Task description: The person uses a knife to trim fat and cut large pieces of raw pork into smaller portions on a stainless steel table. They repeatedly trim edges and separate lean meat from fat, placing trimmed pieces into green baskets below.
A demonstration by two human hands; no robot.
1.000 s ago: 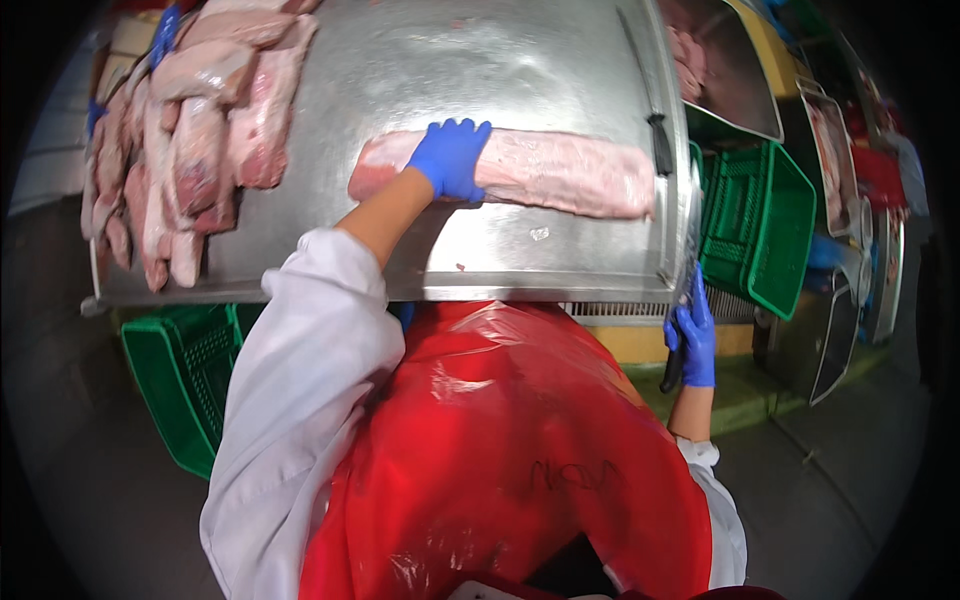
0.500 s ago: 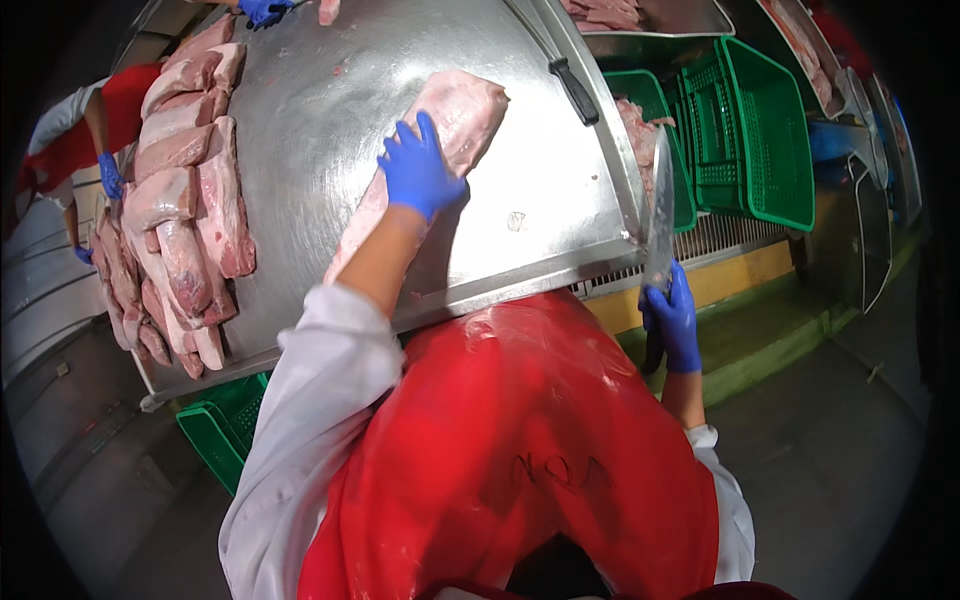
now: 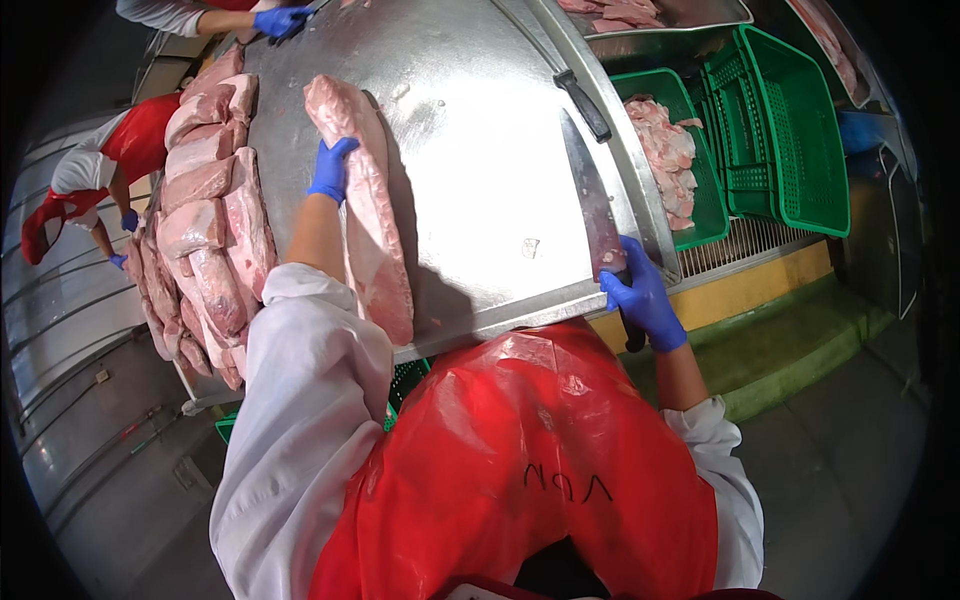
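My left hand point(image 3: 332, 170), in a blue glove, grips the left edge of a long pale slab of pork point(image 3: 372, 200), its thumb across the top. The slab lies lengthwise on the metal table point(image 3: 480, 190), its near end by the table's front edge, and casts a shadow to its right. In my right hand point(image 3: 645, 295), also gloved, a large knife point(image 3: 592, 195) is held by its dark handle. The blade points away from me over the table's right side. My left fingertips are partly hidden by the slab.
Several slabs of meat point(image 3: 200, 180) are stacked on the left. A second dark-handled tool point(image 3: 582, 105) lies at the table's right edge. Beyond it are a green crate point(image 3: 708, 190) of trimmings and stacked green crates point(image 3: 800, 140). Other people point(image 3: 130, 140) work at the left and far side.
The slab has swung left from its slant and now lies more nearly straight away from me, my left hand moving with it. My right hand brought the knife left, over the table.
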